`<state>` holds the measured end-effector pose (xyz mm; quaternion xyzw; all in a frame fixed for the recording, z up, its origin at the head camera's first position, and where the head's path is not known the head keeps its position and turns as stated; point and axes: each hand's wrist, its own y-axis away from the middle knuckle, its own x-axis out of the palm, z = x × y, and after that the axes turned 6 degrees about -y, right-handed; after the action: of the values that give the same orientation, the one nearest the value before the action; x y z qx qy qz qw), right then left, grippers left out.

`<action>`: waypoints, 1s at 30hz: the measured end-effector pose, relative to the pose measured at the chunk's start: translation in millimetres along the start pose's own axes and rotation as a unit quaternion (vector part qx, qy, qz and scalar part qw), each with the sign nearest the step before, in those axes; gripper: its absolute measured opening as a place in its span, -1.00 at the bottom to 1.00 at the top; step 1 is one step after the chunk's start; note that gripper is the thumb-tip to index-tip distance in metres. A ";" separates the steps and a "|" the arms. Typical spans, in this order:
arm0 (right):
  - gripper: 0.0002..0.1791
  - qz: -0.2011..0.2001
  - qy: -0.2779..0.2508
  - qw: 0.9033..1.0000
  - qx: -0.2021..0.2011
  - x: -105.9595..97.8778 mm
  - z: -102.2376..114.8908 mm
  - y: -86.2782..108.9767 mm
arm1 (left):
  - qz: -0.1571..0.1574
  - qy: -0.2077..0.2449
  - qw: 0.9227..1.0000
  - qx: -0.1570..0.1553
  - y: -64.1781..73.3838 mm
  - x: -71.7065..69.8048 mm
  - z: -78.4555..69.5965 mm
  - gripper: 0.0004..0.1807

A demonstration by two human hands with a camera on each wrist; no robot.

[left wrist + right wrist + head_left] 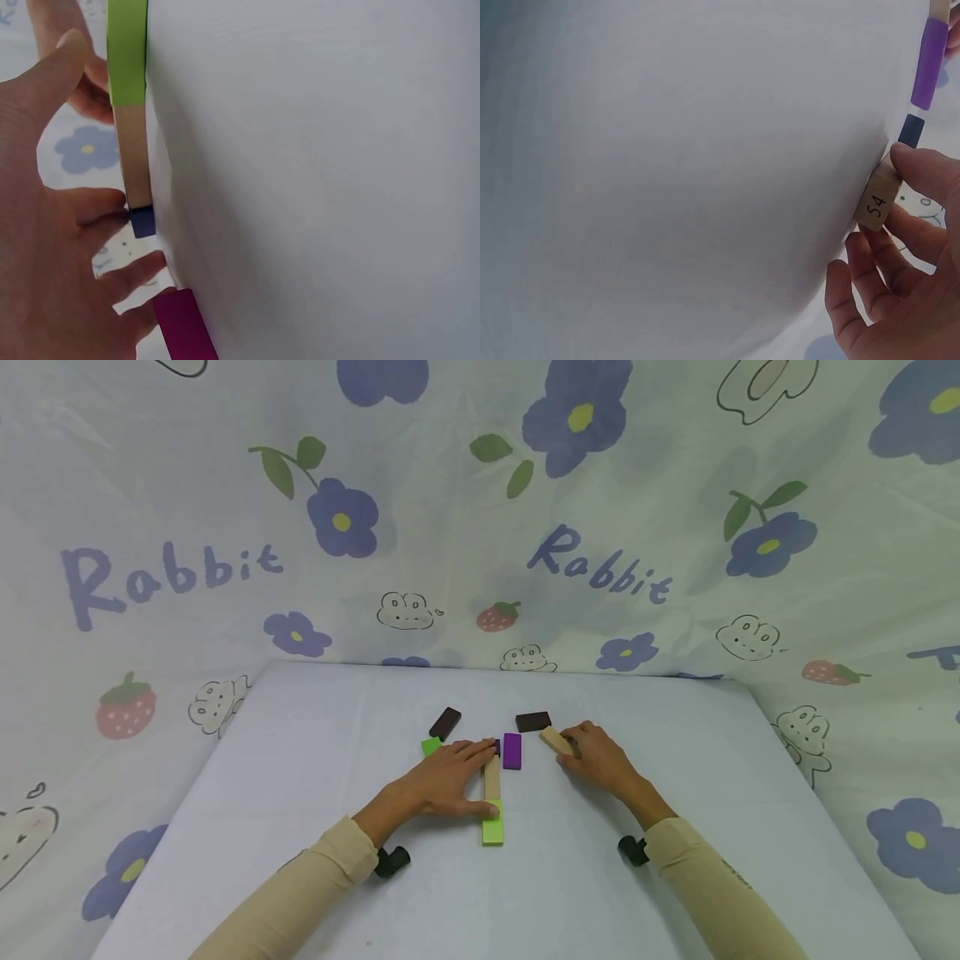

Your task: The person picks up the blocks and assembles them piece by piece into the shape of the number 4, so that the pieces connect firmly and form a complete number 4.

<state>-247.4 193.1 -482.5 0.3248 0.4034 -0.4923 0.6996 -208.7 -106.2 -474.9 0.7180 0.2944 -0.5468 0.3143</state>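
Note:
My left hand [452, 778] lies over a line of blocks with its fingers stretched out. Its fingertips are at a dark blue block [497, 747] at the far end, and its thumb reaches over the light green block [492, 831] at the near end. A plain wooden block [491, 778] lies between those two. To the right stands a purple block [512, 752]. My right hand [598, 760] pinches another wooden block [553, 740] between thumb and fingers; its end reads "54" in the right wrist view. A magenta block [186, 322] shows beside the left fingers in the left wrist view.
Two dark brown blocks lie farther back, one brown block [446, 723] at left and another brown block [533, 722] close to the right hand's block. A bright green block [431, 746] is partly hidden by the left hand. The white table [570, 893] meets a printed curtain behind.

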 end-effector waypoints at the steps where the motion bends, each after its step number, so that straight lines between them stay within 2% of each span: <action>1: -0.47 0.000 -0.001 1.000 0.000 0.2 0.0 0.1 | 0.000 -0.001 1.000 0.001 0.0 0.4 -0.1 0.15; 9: -0.47 -0.001 -0.002 1.000 -0.001 1.5 0.4 0.6 | 0.005 -0.006 1.000 0.009 2.7 -1.9 -2.9 0.24; 22: -0.52 0.004 -0.017 1.000 -0.001 0.3 -0.8 1.0 | 0.002 -0.014 1.000 0.006 4.2 0.0 -4.0 0.24; 30: -0.58 -0.013 -0.020 1.000 -0.012 0.1 -3.0 1.5 | 0.000 -0.022 1.000 0.002 2.4 -0.2 -3.9 0.24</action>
<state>-246.7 196.1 -483.9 0.3013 0.3996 -0.5026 0.7050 -204.5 -104.8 -473.6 0.7065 0.2856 -0.5633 0.3193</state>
